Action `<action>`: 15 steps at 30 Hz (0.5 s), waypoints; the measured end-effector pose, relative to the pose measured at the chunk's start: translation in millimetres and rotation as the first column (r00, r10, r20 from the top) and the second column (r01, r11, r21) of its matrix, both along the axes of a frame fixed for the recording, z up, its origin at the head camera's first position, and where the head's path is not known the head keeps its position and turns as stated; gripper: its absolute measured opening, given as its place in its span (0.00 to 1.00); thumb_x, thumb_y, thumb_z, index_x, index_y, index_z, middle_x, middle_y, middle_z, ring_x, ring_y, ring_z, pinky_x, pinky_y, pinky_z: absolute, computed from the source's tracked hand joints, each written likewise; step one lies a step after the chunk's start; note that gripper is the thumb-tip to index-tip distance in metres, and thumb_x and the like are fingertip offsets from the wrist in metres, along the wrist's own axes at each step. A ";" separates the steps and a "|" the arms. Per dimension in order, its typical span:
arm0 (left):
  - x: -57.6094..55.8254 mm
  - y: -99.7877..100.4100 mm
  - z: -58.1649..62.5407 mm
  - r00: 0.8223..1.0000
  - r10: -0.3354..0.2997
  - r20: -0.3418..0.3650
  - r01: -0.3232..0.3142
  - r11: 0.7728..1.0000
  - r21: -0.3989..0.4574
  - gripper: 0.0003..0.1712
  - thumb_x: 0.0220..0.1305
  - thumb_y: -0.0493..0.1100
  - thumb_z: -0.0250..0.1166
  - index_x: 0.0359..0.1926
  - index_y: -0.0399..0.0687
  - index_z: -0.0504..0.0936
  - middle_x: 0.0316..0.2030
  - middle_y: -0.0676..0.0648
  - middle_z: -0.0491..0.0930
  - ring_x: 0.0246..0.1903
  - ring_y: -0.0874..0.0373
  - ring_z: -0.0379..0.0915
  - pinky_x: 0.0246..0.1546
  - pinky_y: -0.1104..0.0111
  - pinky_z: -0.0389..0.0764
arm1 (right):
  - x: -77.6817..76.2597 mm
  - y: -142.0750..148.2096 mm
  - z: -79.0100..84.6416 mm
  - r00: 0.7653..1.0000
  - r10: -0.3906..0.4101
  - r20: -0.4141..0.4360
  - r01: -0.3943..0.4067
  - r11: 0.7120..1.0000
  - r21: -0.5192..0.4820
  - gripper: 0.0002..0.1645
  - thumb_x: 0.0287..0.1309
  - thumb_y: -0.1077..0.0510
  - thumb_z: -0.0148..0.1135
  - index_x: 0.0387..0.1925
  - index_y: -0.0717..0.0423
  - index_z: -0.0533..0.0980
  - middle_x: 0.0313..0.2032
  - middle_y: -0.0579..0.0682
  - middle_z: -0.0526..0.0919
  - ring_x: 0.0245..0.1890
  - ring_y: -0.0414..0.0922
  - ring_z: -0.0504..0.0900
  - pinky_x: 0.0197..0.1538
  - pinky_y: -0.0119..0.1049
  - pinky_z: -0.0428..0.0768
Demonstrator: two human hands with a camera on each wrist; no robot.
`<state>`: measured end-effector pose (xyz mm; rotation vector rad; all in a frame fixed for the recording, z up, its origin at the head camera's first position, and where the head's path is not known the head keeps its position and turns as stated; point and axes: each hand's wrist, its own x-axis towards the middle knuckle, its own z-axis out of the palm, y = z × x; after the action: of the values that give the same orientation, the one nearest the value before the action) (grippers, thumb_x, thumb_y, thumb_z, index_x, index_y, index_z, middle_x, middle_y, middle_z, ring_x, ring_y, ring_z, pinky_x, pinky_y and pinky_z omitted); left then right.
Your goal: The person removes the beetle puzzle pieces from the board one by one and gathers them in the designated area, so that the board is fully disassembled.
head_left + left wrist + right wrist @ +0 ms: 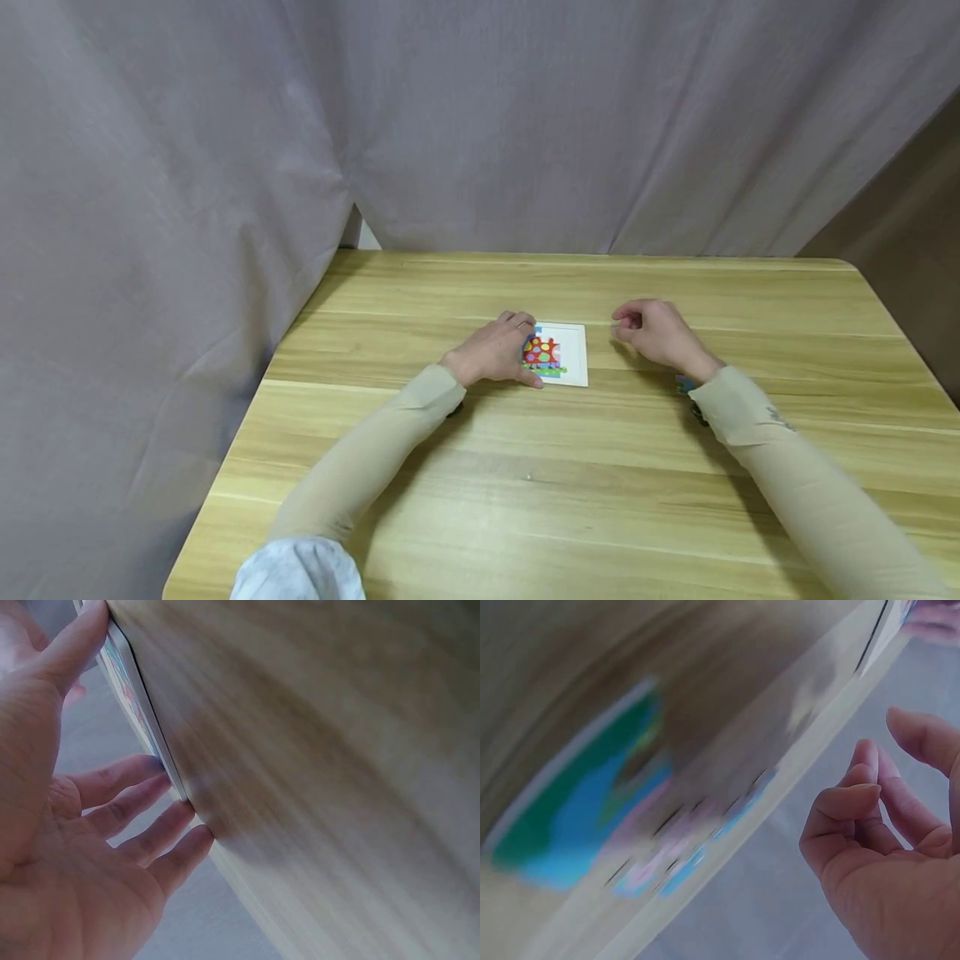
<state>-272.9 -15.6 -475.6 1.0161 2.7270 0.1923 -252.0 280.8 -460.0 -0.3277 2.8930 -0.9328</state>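
A small square jigsaw puzzle in a white tray (573, 354) lies on the table in the head view, partly filled with a red picture with coloured spots (542, 350). My left hand (491, 348) steadies the tray from its left side, thumb at the near edge and fingers at the far edge. In the left wrist view, fingertips touch the tray's rim (139, 679). My right hand (656, 333) hovers right of the tray, fingers bent. In the right wrist view, thumb and fingers (847, 802) stand apart with no piece visible between them.
Loose jigsaw pieces (684, 384) in blue, green and pink lie under the right wrist, blurred in the right wrist view. The wooden table (480, 500) reaches back to a grey curtain (487, 125).
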 end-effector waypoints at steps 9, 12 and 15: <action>-0.2 -0.9 1.0 1.000 -0.002 0.000 0.002 1.000 -0.005 0.54 0.59 0.73 0.78 0.75 0.44 0.76 0.81 0.48 0.66 0.81 0.46 0.63 0.79 0.58 0.76 | 2.5 -41.0 -5.9 0.997 0.079 -0.016 -0.079 0.997 -0.010 0.12 0.69 0.63 0.70 0.49 0.68 0.86 0.36 0.55 0.86 0.35 0.44 0.79 0.38 0.30 0.76; -0.2 -1.1 0.9 1.000 0.000 0.000 0.000 1.000 -0.009 0.54 0.60 0.73 0.77 0.75 0.44 0.76 0.81 0.48 0.66 0.81 0.46 0.62 0.79 0.58 0.76 | 2.8 -52.7 -9.2 0.995 0.099 0.013 -0.099 0.995 -0.012 0.13 0.68 0.63 0.72 0.49 0.68 0.86 0.35 0.55 0.85 0.35 0.44 0.78 0.37 0.31 0.75; -0.2 -1.1 0.5 1.000 0.003 0.001 -0.003 1.000 -0.008 0.54 0.60 0.73 0.77 0.75 0.44 0.76 0.81 0.48 0.65 0.81 0.47 0.62 0.79 0.58 0.76 | 2.5 -63.7 -13.1 0.992 0.115 0.045 -0.115 0.993 -0.005 0.14 0.66 0.62 0.74 0.50 0.67 0.86 0.38 0.56 0.86 0.37 0.46 0.80 0.41 0.33 0.78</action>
<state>-273.2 -16.7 -475.2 1.0090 2.7266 0.1815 -249.5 217.1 -473.1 -0.4620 2.7986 -0.9126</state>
